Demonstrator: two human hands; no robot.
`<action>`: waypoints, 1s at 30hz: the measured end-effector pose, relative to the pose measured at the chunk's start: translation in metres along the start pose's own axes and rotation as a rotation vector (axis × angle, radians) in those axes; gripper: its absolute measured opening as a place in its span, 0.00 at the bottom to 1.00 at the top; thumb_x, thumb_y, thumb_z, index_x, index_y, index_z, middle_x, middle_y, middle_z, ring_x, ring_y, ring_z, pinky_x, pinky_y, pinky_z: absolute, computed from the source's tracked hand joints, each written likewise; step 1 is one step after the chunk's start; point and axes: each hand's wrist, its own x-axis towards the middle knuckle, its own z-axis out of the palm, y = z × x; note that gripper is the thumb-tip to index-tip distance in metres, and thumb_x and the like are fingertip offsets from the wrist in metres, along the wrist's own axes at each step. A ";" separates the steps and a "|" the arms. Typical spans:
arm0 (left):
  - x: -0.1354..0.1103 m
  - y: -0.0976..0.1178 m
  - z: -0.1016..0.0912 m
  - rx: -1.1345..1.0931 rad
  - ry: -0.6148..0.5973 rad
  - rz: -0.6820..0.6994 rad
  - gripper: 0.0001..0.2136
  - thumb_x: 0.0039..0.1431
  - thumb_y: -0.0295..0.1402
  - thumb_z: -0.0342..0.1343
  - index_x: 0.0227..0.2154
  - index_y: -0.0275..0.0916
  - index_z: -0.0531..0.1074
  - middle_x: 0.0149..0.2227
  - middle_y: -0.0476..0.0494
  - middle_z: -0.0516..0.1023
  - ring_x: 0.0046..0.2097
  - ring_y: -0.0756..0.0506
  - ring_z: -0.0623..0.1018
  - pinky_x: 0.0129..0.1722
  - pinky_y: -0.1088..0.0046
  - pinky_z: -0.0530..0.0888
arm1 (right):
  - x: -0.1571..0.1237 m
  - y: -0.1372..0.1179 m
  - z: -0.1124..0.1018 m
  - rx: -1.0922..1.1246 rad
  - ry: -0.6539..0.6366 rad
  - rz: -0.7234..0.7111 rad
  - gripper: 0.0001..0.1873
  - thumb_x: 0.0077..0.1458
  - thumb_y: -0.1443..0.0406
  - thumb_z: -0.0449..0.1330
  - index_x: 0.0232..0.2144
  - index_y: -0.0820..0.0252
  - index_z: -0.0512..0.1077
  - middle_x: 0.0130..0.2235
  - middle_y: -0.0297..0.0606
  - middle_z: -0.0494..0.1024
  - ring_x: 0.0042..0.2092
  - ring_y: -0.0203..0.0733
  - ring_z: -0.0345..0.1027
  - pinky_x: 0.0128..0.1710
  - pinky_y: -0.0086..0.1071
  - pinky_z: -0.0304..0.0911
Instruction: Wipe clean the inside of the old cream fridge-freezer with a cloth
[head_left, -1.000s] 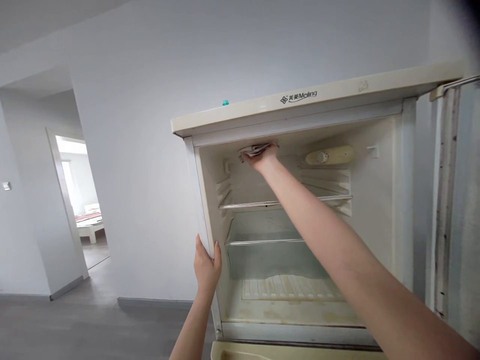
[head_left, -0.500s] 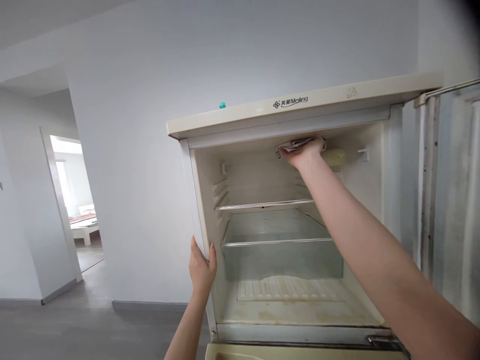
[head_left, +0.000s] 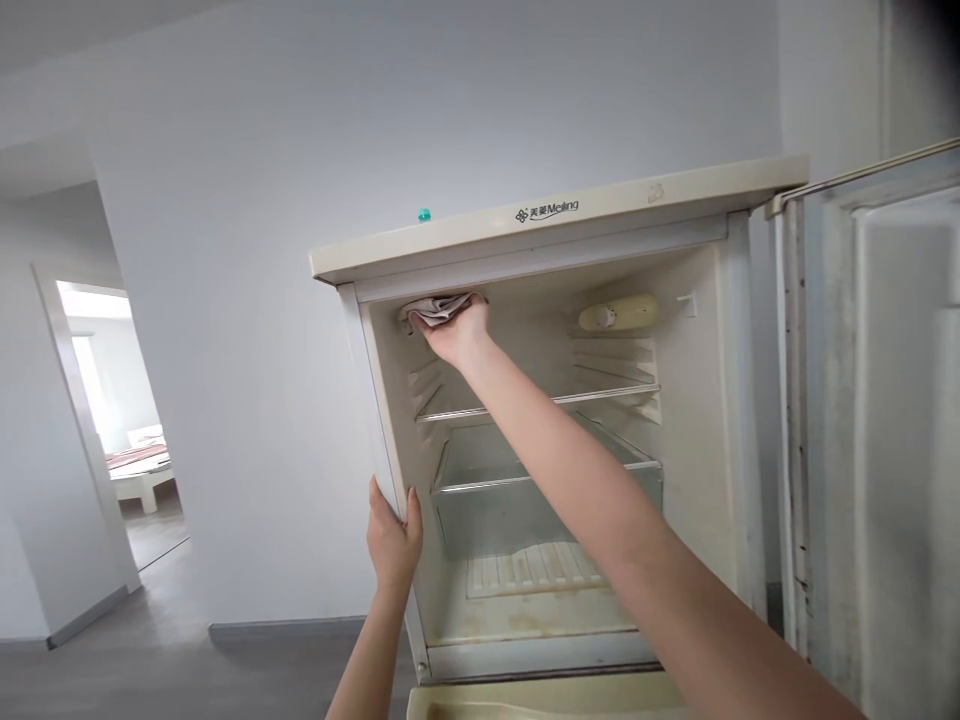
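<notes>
An old cream fridge (head_left: 525, 225) stands open before me, its upper compartment bare and stained. My right hand (head_left: 454, 330) reaches up inside and presses a crumpled grey cloth (head_left: 439, 305) against the compartment's ceiling, near the left inner corner. My left hand (head_left: 391, 540) grips the front edge of the fridge's left wall, fingers wrapped round it. Below the cloth are a wire shelf (head_left: 600, 397) and a clear drawer (head_left: 480, 510).
The fridge door (head_left: 870, 420) hangs open at the right. A cream lamp housing (head_left: 619, 313) sits on the right inner wall. A small green cap (head_left: 424, 214) lies on the fridge top. At the left, a doorway (head_left: 112, 420) leads to a room with a bed.
My right hand slid the cloth along the ceiling, first to the right toward the lamp housing, then back to the left corner. The left hand kept its grip.
</notes>
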 end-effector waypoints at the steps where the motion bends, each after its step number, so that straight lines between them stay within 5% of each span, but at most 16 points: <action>1: 0.000 0.000 0.000 0.006 0.001 0.001 0.34 0.60 0.47 0.46 0.63 0.32 0.48 0.50 0.26 0.74 0.36 0.39 0.79 0.41 0.54 0.75 | -0.001 0.002 0.001 0.001 -0.004 0.012 0.17 0.56 0.61 0.39 0.31 0.55 0.66 0.27 0.36 0.70 0.35 0.43 0.69 0.44 0.51 0.68; 7: 0.001 0.001 -0.001 0.033 -0.018 -0.004 0.34 0.60 0.47 0.46 0.63 0.31 0.48 0.50 0.25 0.74 0.30 0.43 0.77 0.38 0.57 0.75 | -0.017 -0.033 -0.007 -0.012 0.001 -0.026 0.16 0.57 0.63 0.39 0.33 0.56 0.66 0.29 0.38 0.71 0.38 0.44 0.70 0.44 0.51 0.68; 21: 0.001 0.003 -0.001 0.037 -0.012 0.005 0.35 0.59 0.47 0.46 0.63 0.29 0.49 0.52 0.25 0.73 0.34 0.41 0.79 0.39 0.58 0.75 | -0.050 -0.192 -0.057 -0.311 0.231 -0.432 0.20 0.59 0.66 0.37 0.36 0.52 0.69 0.39 0.41 0.77 0.47 0.44 0.70 0.39 0.42 0.69; 25: 0.000 0.003 0.000 0.039 -0.020 -0.005 0.34 0.60 0.47 0.46 0.63 0.29 0.48 0.53 0.24 0.73 0.33 0.41 0.79 0.41 0.56 0.75 | -0.065 -0.201 -0.050 -0.336 0.300 -0.480 0.20 0.60 0.66 0.36 0.34 0.53 0.68 0.42 0.40 0.75 0.47 0.40 0.69 0.40 0.37 0.68; 30: -0.001 0.003 0.000 0.033 -0.003 0.003 0.34 0.60 0.46 0.46 0.63 0.29 0.49 0.53 0.23 0.73 0.38 0.38 0.80 0.42 0.54 0.75 | -0.066 -0.168 -0.027 -0.334 0.366 -0.507 0.11 0.58 0.66 0.43 0.25 0.55 0.58 0.33 0.38 0.71 0.41 0.37 0.70 0.37 0.32 0.69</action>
